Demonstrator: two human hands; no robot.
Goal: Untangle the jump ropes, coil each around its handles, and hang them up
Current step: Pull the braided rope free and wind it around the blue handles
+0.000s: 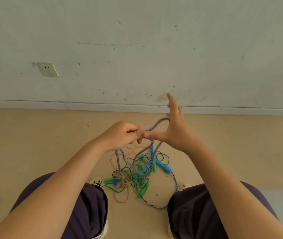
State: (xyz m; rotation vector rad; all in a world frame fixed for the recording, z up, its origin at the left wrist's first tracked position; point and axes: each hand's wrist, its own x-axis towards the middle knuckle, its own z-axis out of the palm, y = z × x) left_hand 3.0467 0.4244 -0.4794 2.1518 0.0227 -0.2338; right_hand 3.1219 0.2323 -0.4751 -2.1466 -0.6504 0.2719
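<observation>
While left hand (120, 133) pinches braided rope (156, 124), loop around spread right hand (175, 130)

Both forearms were bare, no sleeves, watch or rings in view on left hand (120, 135) or right hand (176, 130). Person wore dark navy-purple trousers (85, 213), loose fabric with creases at the knees. Shoes (96, 182) were white with small black markings, mostly hidden behind the knees.

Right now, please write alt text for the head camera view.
Two hands lift a striped rope above a tangled pile of jump ropes on the floor: the left hand pinches it, and the open right hand spreads its loop.
</observation>
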